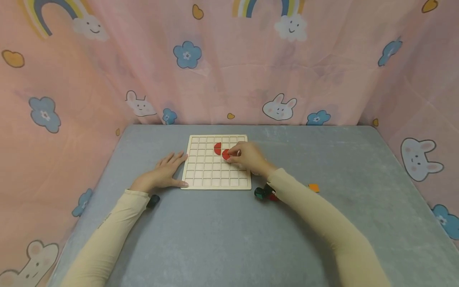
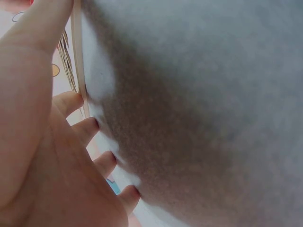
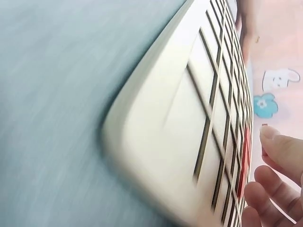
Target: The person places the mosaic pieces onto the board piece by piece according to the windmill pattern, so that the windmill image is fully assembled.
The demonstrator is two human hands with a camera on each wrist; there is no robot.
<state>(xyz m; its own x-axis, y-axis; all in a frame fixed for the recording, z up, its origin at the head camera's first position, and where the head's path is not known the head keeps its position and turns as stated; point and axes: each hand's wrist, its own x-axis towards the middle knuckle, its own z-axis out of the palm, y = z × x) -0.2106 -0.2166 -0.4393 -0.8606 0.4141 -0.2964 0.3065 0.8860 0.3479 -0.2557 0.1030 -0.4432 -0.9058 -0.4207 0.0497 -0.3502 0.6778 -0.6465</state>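
A pale wooden grid board (image 1: 215, 187) lies flat on the grey table. My left hand (image 1: 161, 174) is at its left side, fingers spread, with thumb and fingertips touching the board's edge; the left wrist view shows the fingers (image 2: 105, 163) extended along it. Over the upper right part of the grid, my right hand (image 1: 250, 156) pinches a small thin red piece (image 3: 263, 152) between thumb and finger. Red pieces with curved edges (image 1: 217, 148) sit in the grid beside it. Another red shape (image 1: 225, 154) lies by the right fingertips, which partly cover it.
An orange square piece (image 1: 313, 187) lies on the table, right of the right forearm. Beneath the right wrist are a dark green-and-black object (image 1: 262, 193) and a red bit (image 1: 273, 197), partly hidden by the sleeve. A patterned pink curtain (image 1: 229, 87) rises behind the table.
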